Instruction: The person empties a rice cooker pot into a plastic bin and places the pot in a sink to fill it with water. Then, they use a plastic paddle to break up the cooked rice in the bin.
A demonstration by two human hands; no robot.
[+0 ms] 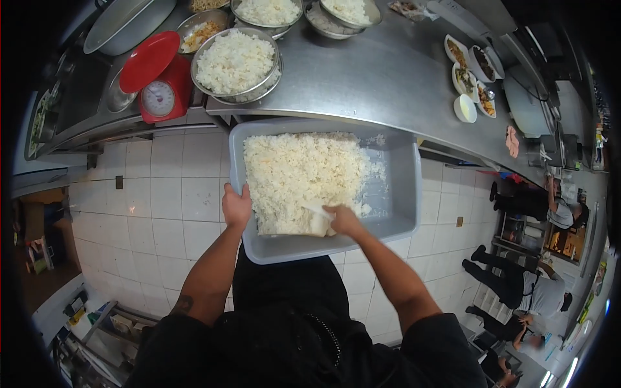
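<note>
A grey plastic tub (400,184) is in front of me, against the counter's front edge. Cooked white rice (301,171) fills its left and middle parts, and the right end shows bare bottom with scattered grains. My left hand (237,205) is closed on the tub's left rim. Inside the tub, low over the rice, my right hand (344,220) grips a white rice paddle (317,209). The paddle points left into the rice; motion blurs it and its far end is partly hidden.
Metal bowls of rice (236,64) stand at the counter's left, beside a red dial scale (157,97). Small white dishes of food (464,79) and a white cup (465,108) sit at the right. Several people (527,284) are off to the right on the tiled floor.
</note>
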